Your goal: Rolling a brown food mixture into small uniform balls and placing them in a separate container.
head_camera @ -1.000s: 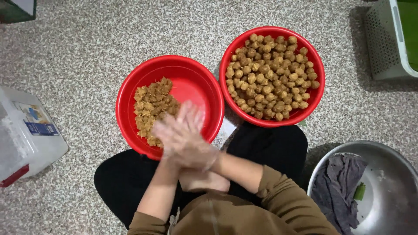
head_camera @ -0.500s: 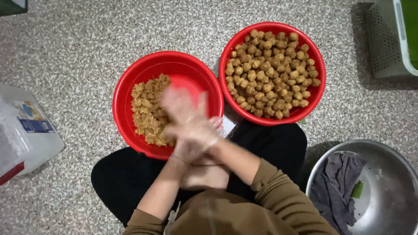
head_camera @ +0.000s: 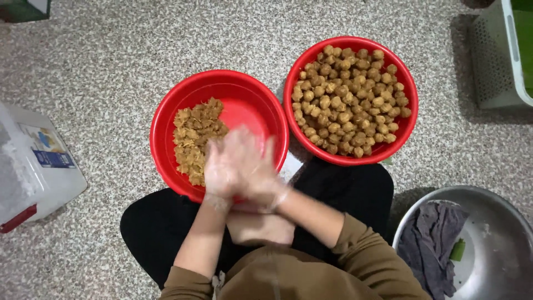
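Both hands, the left hand [head_camera: 225, 166] and right hand [head_camera: 256, 169], are seen blurred and pressed together, palm against palm, over the near rim of the left bowl [head_camera: 244, 91]; what lies between them cannot be told. Crumbly brown mix [head_camera: 195, 139] is heaped in that bowl, brown balls [head_camera: 347, 100] in the right bowl [head_camera: 408, 119].

Your left hand [head_camera: 225, 166] and right hand [head_camera: 258, 169] are pressed palm to palm, blurred, over the near rim of the left red bowl [head_camera: 244, 89], which holds brown mixture [head_camera: 194, 136]. To its right, a second red bowl [head_camera: 408, 128] brims with rolled balls [head_camera: 350, 100]. A metal basin [head_camera: 499, 244] with a grey cloth [head_camera: 430, 239] sits near right.
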